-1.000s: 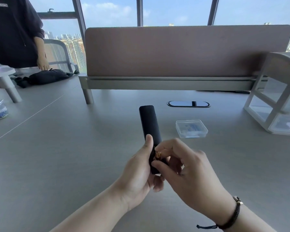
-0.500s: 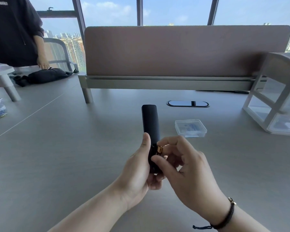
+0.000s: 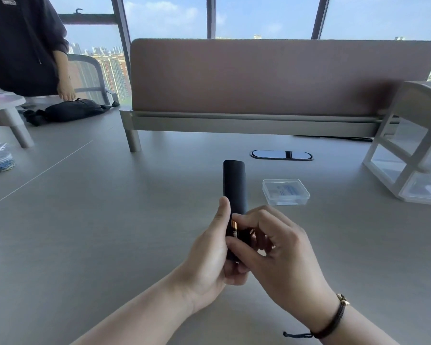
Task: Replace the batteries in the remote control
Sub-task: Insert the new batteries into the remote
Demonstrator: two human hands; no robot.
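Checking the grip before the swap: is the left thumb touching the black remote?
Touching. The head view shows the left hand wrapped round the remote, its thumb lying flat along the remote's left edge with no gap.

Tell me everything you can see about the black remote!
The remote control is a slim, matte black bar with rounded ends, plastic by the look of it. It is held above the grey table, far end pointing away. The left hand grips its near end, thumb along its side. The right hand pinches a gold-tipped battery at its open near end.
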